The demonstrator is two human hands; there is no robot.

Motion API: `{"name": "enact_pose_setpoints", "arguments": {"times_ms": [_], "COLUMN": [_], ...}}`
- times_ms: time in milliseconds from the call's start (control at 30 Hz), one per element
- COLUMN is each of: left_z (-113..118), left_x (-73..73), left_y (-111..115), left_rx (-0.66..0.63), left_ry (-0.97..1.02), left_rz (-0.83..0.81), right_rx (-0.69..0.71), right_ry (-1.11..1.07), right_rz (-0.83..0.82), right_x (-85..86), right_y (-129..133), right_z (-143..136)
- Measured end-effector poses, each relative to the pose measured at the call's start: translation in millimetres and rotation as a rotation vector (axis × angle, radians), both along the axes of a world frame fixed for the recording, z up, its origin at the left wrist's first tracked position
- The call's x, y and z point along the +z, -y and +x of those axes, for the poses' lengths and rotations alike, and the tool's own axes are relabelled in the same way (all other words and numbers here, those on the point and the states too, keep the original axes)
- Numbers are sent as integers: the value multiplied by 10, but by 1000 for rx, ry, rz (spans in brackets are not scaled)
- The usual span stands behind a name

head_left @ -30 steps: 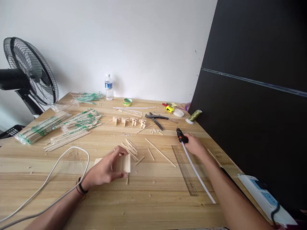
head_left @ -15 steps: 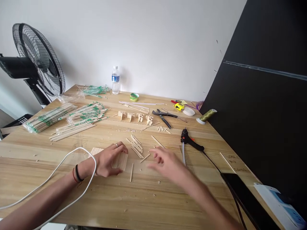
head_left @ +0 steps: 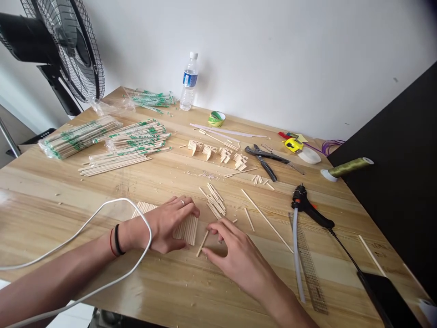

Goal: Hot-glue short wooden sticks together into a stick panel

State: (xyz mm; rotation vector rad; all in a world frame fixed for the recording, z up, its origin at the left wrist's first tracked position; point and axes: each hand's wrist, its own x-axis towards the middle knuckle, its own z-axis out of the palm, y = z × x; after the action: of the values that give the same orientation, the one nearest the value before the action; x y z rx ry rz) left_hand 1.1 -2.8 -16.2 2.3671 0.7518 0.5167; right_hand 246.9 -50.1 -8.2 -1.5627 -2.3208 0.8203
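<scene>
Reference: the stick panel (head_left: 187, 231), a flat mat of pale sticks set side by side, lying on the wooden table (head_left: 170, 291).

Left hand (head_left: 170, 223): arched across the panel and covering its middle, fingers bent toward the far edge, thumb stretched near the near edge. Firm grip or light rest: cannot tell. A white cable (head_left: 119, 199) loops left of the panel and crosses in front of this wrist.

Right hand (head_left: 232, 248): just right of the panel, thumb and forefinger curved toward each other at a short stick (head_left: 202, 243). Fingertips appear to meet the stick; whether it is pinched, cannot tell. The stick slants beside the panel's right edge, narrow gap between.

Surroundings, by the panel:
- Beyond its right end: a loose heap of cut sticks (head_left: 215, 200).
- Farther beyond: a row of four small stick models (head_left: 209, 151), then a tape roll (head_left: 216, 119) and an upright water bottle (head_left: 189, 84).
- Beyond and right: pliers (head_left: 268, 164), handles apart.
- Right: a long stick (head_left: 266, 219); past it a black glue gun (head_left: 312, 212), its pale glue stick (head_left: 297, 255) trailing alongside a clear ruler (head_left: 310, 269).
- Beyond and left: bagged sticks (head_left: 82, 134).
</scene>
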Motion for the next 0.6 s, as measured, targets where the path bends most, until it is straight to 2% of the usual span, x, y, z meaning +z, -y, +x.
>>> {"name": "enact_pose_setpoints", "arguments": {"times_ms": [200,433,600], "left_z": [-8,9,-4], "left_x": [10,65,108], "left_y": [-17,15,-21], "left_rx": [-37,-69,-64], "left_ry": [-27,-101,-109], "left_rz": [-21,-49,-51], "right_rx": [42,75,153], "right_ry": [-8,-196,-320], "right_rz": [11,171,184], "right_x": [25,-134,-152], "right_y": [-167,-167,-195], "right_z": [-20,75,125]}}
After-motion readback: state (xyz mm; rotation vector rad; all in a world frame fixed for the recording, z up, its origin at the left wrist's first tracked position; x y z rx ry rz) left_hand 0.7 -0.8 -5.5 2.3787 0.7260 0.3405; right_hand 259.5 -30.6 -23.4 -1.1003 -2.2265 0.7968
